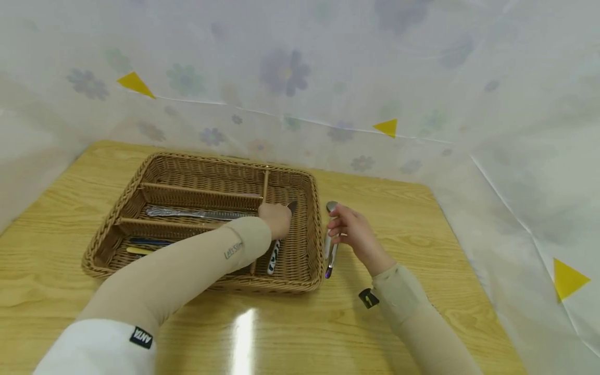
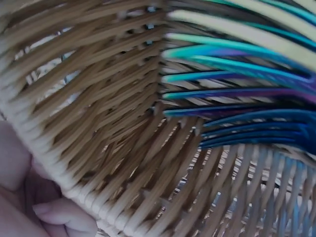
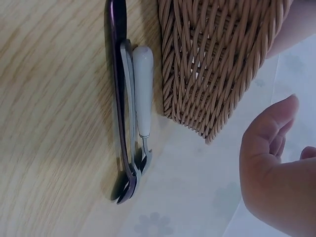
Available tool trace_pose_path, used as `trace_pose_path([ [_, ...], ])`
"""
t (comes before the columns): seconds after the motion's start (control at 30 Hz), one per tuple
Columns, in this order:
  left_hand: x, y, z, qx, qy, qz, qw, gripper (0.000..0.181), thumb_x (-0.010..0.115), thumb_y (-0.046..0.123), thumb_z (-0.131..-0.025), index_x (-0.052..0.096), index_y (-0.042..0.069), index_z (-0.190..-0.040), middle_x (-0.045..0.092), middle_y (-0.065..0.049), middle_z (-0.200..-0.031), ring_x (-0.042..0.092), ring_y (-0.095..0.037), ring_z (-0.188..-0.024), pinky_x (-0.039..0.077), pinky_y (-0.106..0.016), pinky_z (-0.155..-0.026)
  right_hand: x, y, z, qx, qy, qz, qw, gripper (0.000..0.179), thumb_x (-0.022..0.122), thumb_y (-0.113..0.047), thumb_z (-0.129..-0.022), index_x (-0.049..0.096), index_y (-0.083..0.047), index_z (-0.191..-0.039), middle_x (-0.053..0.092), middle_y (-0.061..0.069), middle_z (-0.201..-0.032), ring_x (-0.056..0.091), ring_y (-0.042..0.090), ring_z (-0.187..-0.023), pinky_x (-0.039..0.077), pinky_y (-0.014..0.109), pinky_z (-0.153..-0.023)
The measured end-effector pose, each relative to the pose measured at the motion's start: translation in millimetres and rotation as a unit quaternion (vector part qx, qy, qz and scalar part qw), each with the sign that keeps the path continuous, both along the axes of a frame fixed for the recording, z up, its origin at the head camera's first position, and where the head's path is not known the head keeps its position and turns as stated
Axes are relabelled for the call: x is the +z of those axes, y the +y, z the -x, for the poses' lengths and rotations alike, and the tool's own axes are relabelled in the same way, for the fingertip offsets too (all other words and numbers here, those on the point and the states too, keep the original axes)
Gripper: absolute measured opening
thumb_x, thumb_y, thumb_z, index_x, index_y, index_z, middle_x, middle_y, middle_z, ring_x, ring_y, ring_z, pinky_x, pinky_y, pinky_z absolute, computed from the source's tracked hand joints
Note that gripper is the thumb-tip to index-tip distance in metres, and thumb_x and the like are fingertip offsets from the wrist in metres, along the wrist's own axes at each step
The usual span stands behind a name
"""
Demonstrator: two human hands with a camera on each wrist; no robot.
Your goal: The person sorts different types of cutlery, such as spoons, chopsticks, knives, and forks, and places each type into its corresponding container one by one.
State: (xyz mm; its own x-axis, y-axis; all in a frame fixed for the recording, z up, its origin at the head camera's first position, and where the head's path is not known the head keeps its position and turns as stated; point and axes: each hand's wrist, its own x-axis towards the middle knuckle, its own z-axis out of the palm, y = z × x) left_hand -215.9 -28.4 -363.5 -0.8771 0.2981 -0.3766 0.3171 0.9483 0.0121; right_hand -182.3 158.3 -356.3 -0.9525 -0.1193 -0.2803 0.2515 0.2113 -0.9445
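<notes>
My left hand (image 1: 275, 221) reaches into the right compartment of a wicker cutlery basket (image 1: 315, 224). Its curled fingers cover the middle of a utensil with a black-and-white patterned handle (image 1: 273, 259), whose dark tip shows past the knuckles. In the left wrist view, part of that hand (image 2: 54, 212) appears by the woven wall. Just right of the basket, my right hand (image 1: 353, 232) hovers with loosely bent fingers and holds nothing. Close by it lie a white-handled spoon (image 3: 143, 91), a slim silver utensil (image 3: 129, 98) and a dark purple one (image 3: 118, 64), side by side on the table.
Dividers split the basket. Silver knives (image 1: 197, 213) lie in a middle-left compartment. The front-left one holds blue forks (image 2: 266, 129) and a yellow-handled piece (image 1: 139, 251). A flowered sheet (image 1: 281, 73) with yellow triangles rises behind the wooden table (image 1: 375, 333).
</notes>
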Motion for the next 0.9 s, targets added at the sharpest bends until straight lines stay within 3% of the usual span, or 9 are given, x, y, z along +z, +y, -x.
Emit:
trace_pose_path([
  [0.17,-7.3,-2.0,-3.6,-0.016,0.023,0.037,0.9989,0.022,0.050,0.018,-0.096,0.068,0.013,-0.085,0.037,0.002,-0.054,0.027,-0.008,-0.045,0.024,-0.023,-0.044,0.1,1.4,-0.1,0.002,0.003,-0.012,0.9999,0.045,0.032,-0.039,-0.102,0.047,0.001,-0.114,0.056,-0.005,-0.077,0.055,0.009,-0.068,0.050,0.027,-0.065],
  [0.3,-5.9,-7.3,-3.7,-0.004,0.013,-0.008,0.9999,0.019,0.051,0.015,-0.095,0.069,0.012,-0.100,0.053,-0.002,-0.065,0.036,-0.010,-0.049,0.028,-0.024,-0.045,-2.8,10.9,6.6,-0.020,0.011,-0.050,0.9985,0.045,0.039,-0.036,-0.100,0.050,0.004,-0.118,0.057,-0.005,-0.075,0.056,0.008,-0.065,0.049,0.026,-0.062],
  [0.4,-2.8,-13.0,-5.8,-0.002,-0.002,-0.051,0.9987,0.019,0.052,0.011,-0.094,0.068,0.010,-0.104,0.054,-0.003,-0.067,0.036,-0.010,-0.048,0.028,-0.024,-0.044,-6.5,21.7,14.2,-0.032,0.009,-0.116,0.9927,0.041,0.044,-0.031,-0.099,0.053,0.005,-0.118,0.056,-0.004,-0.075,0.054,0.008,-0.064,0.047,0.026,-0.061],
  [0.47,-2.2,-17.0,-7.6,0.000,-0.005,-0.068,0.9976,0.017,0.051,0.010,-0.094,0.068,0.008,-0.091,0.050,-0.002,-0.062,0.034,-0.010,-0.047,0.027,-0.023,-0.042,-10.7,28.1,18.2,-0.026,0.004,-0.175,0.9842,0.039,0.047,-0.029,-0.098,0.057,0.004,-0.114,0.056,-0.002,-0.075,0.053,0.010,-0.064,0.046,0.027,-0.061],
  [0.6,3.7,-24.0,-10.6,0.005,0.004,-0.099,0.9951,0.018,0.051,0.008,-0.093,0.066,0.006,-0.083,0.045,-0.001,-0.059,0.035,-0.010,-0.046,0.028,-0.023,-0.042,-26.0,34.8,23.8,0.011,-0.008,-0.289,0.9573,0.035,0.053,-0.032,-0.095,0.063,0.001,-0.094,0.055,0.001,-0.070,0.047,0.012,-0.058,0.041,0.026,-0.055],
  [0.77,20.0,-26.5,-10.9,-0.006,0.019,-0.112,0.9936,0.013,0.054,0.008,-0.091,0.066,0.004,-0.093,0.057,-0.004,-0.065,0.042,-0.011,-0.049,0.032,-0.024,-0.043,-40.9,30.3,23.4,0.089,-0.016,-0.377,0.9217,0.043,0.060,-0.037,-0.089,0.045,-0.013,-0.056,0.039,-0.005,-0.050,0.033,0.008,-0.048,0.030,0.022,-0.048],
  [0.83,23.9,-26.0,-10.4,-0.008,0.020,-0.111,0.9935,0.013,0.055,0.009,-0.091,0.066,0.004,-0.092,0.062,-0.005,-0.068,0.044,-0.012,-0.050,0.034,-0.024,-0.044,-43.1,28.4,22.1,0.105,-0.020,-0.390,0.9148,0.048,0.063,-0.037,-0.087,0.039,-0.016,-0.051,0.034,-0.006,-0.047,0.029,0.008,-0.046,0.028,0.022,-0.047],
  [0.9,25.3,-26.2,-9.3,-0.010,0.022,-0.112,0.9935,0.013,0.054,0.010,-0.091,0.066,0.005,-0.090,0.063,-0.005,-0.069,0.046,-0.012,-0.051,0.035,-0.025,-0.045,-43.5,27.4,21.2,0.106,-0.026,-0.389,0.9149,0.048,0.064,-0.035,-0.087,0.040,-0.016,-0.050,0.035,-0.006,-0.046,0.030,0.008,-0.045,0.028,0.022,-0.047],
])
